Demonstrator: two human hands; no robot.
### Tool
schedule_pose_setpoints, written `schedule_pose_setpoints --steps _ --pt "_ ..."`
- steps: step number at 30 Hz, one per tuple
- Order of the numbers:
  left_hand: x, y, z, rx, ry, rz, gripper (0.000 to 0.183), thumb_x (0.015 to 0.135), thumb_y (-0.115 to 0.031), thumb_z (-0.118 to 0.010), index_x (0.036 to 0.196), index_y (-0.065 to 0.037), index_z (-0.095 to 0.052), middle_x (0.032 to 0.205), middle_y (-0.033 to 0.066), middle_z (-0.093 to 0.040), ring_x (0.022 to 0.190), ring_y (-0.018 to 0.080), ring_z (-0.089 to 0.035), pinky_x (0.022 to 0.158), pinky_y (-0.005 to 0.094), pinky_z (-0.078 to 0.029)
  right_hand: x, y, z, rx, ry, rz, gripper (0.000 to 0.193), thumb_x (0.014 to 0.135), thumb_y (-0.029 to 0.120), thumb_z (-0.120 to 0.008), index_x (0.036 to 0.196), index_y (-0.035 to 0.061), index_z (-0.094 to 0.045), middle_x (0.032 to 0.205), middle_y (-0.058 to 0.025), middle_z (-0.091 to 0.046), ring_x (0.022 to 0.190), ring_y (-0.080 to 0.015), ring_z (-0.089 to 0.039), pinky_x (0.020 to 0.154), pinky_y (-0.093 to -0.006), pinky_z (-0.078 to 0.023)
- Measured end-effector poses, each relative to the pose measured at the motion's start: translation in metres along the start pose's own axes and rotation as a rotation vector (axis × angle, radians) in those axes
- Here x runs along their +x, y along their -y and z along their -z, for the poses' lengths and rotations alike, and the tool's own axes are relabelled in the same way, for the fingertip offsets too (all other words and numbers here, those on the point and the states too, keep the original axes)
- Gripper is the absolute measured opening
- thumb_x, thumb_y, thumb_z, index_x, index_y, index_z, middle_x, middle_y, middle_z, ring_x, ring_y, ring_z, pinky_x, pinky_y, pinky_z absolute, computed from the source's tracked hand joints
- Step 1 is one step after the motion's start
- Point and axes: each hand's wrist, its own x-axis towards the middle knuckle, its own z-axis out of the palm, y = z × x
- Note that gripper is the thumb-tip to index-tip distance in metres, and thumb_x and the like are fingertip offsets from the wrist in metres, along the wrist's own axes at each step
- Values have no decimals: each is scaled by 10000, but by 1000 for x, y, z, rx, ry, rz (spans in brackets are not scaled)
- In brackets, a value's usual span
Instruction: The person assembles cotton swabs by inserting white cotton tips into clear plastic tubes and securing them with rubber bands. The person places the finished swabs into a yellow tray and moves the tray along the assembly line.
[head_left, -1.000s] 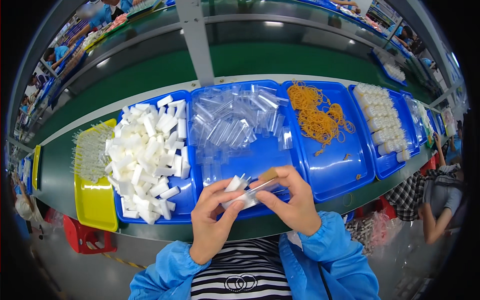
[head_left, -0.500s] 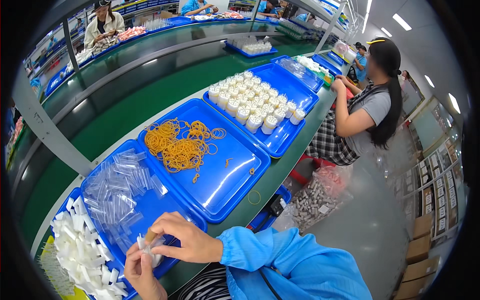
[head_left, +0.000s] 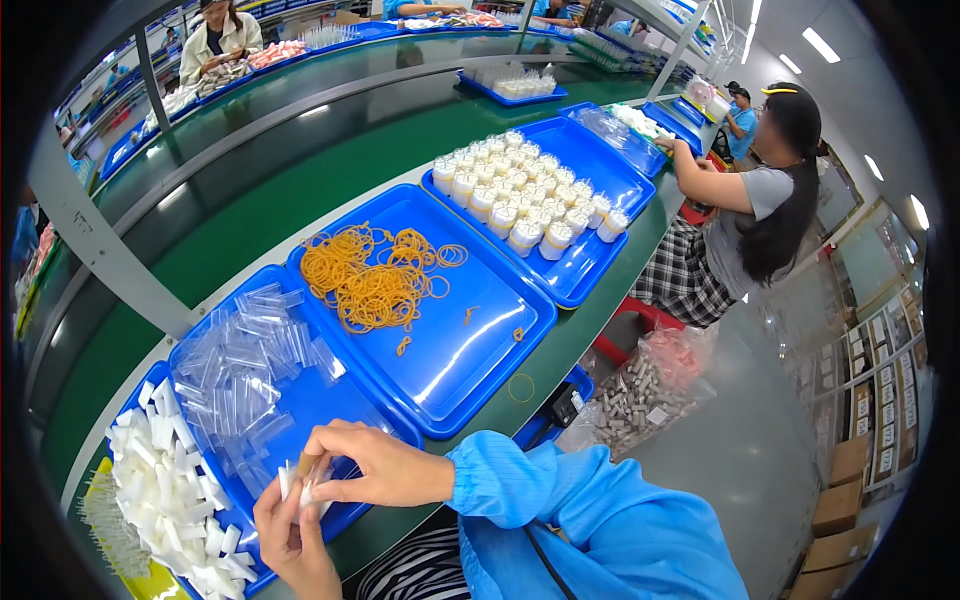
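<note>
My left hand [head_left: 292, 540] and my right hand [head_left: 372, 466] meet over the near edge of a blue tray [head_left: 325, 408]. Pinched between their fingers is a small white piece [head_left: 308, 494] with clear film about it; the fingers cover most of it. A tan cover sits on a fingertip of my right hand. Beneath and beyond the hands, that tray holds a heap of clear plastic sleeves [head_left: 236, 358]. To the left, a pile of white tube-like pieces [head_left: 165, 490] fills another blue tray.
Orange rubber bands [head_left: 362, 280] lie in the adjoining tray [head_left: 470, 370]. Farther along stand banded white bundles [head_left: 520, 195] in rows. A person [head_left: 745, 200] sits at the right, beside a bag of small grey pieces [head_left: 640, 390] on the floor. A metal post [head_left: 105, 225] rises at left.
The whole view has shifted slightly. Both hands stay together on the white piece with small finger movements. The seated person at right has stretched an arm toward the trays.
</note>
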Motion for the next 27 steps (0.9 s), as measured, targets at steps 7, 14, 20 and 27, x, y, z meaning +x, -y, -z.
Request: schedule_pose_setpoints --steps 7,14,20,27 --pt "-7 19 22 -448 61 125 326 890 45 -632 1213 40 -589 1304 162 -494 1249 290 -521 993 374 -488 2 11 12 68 -82 -78 330 801 85 -788 1067 -6 -617 1039 -98 -668 945 -157 -660 874 -301 -507" --pt "-21 20 16 -626 31 122 319 821 110 -702 1092 27 -556 1154 142 -523 1138 270 -598 981 388 -544 -6 8 -10 157 13 -145 414 762 96 -842 1043 47 -541 1184 -163 -627 1168 -229 -606 1021 -345 -426" --pt "-10 7 21 -739 -2 191 382 849 99 -680 1196 17 -543 1277 156 -492 1230 322 -566 990 367 -546 -3 11 -4 49 55 -84 423 755 92 -838 1065 52 -553 1262 -152 -605 1291 -272 -511 1125 -421 -306" --pt "0 13 20 -605 96 282 332 865 89 -661 1184 28 -594 1329 146 -483 1228 270 -561 916 320 -582 -5 13 -7 -404 -40 142 541 768 176 -812 1229 56 -554 1275 -118 -595 1228 -290 -523 1119 -488 -310"
